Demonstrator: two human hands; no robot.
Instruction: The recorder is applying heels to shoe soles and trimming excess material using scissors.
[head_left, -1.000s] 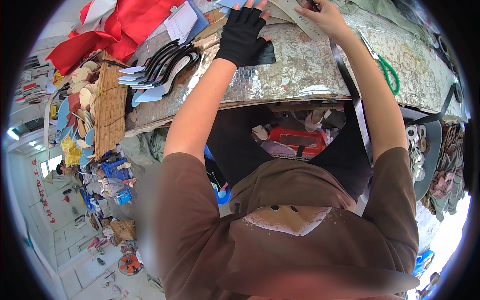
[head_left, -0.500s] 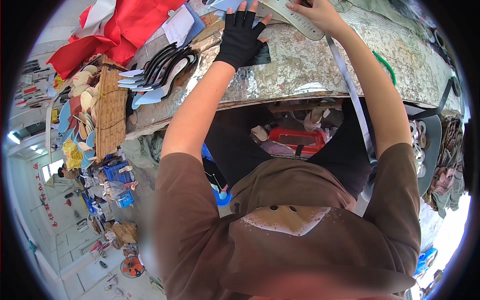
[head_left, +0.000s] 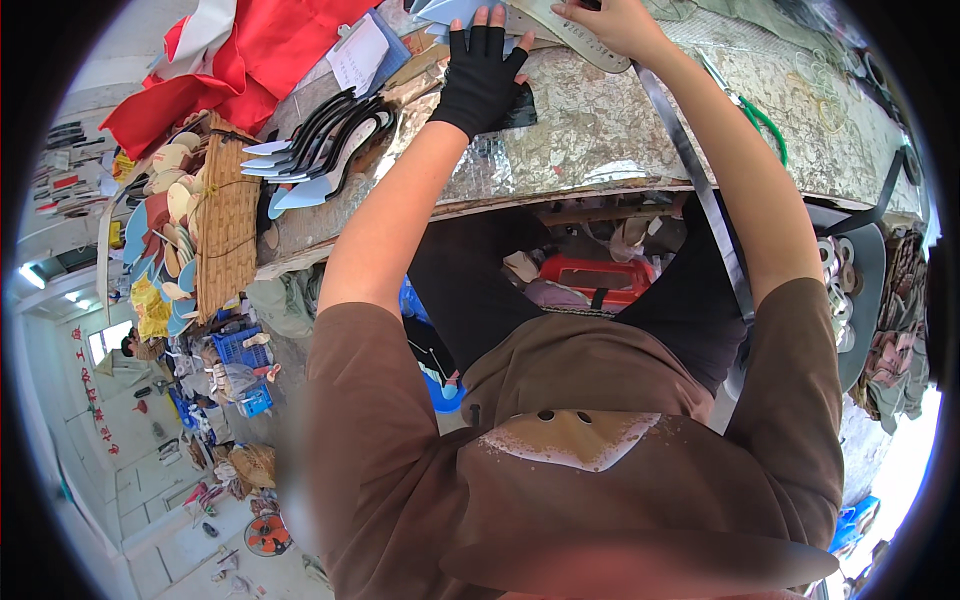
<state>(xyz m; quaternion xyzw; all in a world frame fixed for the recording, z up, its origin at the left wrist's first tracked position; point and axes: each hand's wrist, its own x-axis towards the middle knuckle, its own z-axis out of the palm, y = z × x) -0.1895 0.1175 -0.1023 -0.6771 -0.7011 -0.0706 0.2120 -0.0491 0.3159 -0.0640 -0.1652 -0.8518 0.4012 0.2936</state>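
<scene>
My left hand (head_left: 482, 75), in a black fingerless glove, lies on light blue flat pieces (head_left: 445, 10) at the top edge, its fingers stretched out and apart. My right hand (head_left: 618, 28) is bare, its thumb and fingers pinched together over a pale sole-shaped piece (head_left: 575, 38) with marks on it. What the pinch holds is dark and partly cut off by the picture's edge. A long dark, shiny strip (head_left: 700, 170) runs from beneath that piece, past my right forearm, down to my lap. Several light blue insoles with black edging (head_left: 330, 150) lie overlapped left of my left forearm.
A woven basket (head_left: 225, 220) with sole-shaped pieces stands at the worn bench's (head_left: 600, 130) left end, below red sheet material (head_left: 270, 60). A green-handled tool (head_left: 765, 125) lies right of my right forearm. Under the bench are a red tray (head_left: 600, 278) and rolls (head_left: 845, 290).
My right hand and the pale sole-shaped piece have shifted slightly left, and the strip has moved with them. More of the green-handled tool shows. My left hand stays on the blue pieces.
</scene>
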